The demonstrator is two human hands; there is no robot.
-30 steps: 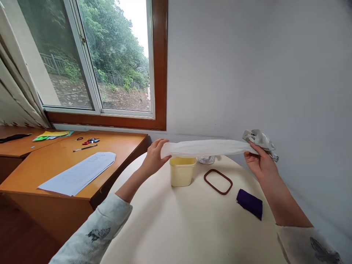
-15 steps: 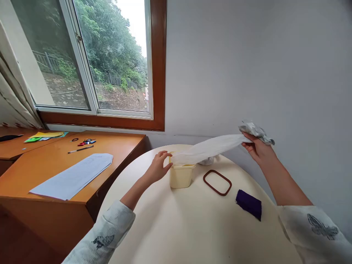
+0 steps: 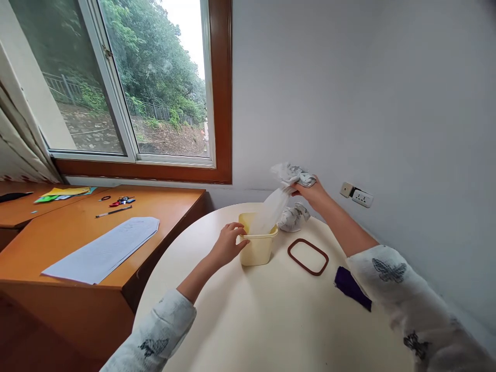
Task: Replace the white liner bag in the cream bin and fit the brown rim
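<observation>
A small pale-yellow bin [image 3: 256, 252] stands upright on the round table. My left hand [image 3: 227, 244] grips its left rim, thumb on the near side and fingers over the top edge. My right hand [image 3: 311, 192] is closed around the gathered part of a white translucent plastic bag [image 3: 271, 207], above and to the right of the bin. The bag's lower end hangs inside the bin's mouth, while crumpled white and grey plastic bulges out above my right fist. Behind the bin to the right lies another crumpled white plastic bundle [image 3: 291, 219].
A brown rounded rectangular ring [image 3: 308, 257] lies flat right of the bin. Further right, a purple cloth [image 3: 351, 287] is partly behind my right sleeve. The round cream table [image 3: 248, 320] adjoins a wooden desk [image 3: 174, 204] with papers [image 3: 104, 250], a pen [image 3: 113, 211] and small items.
My right hand has moved left toward the bin, bringing the bag from stretched out sideways to steeply slanted above the bin. My left hand stays at the rim.
</observation>
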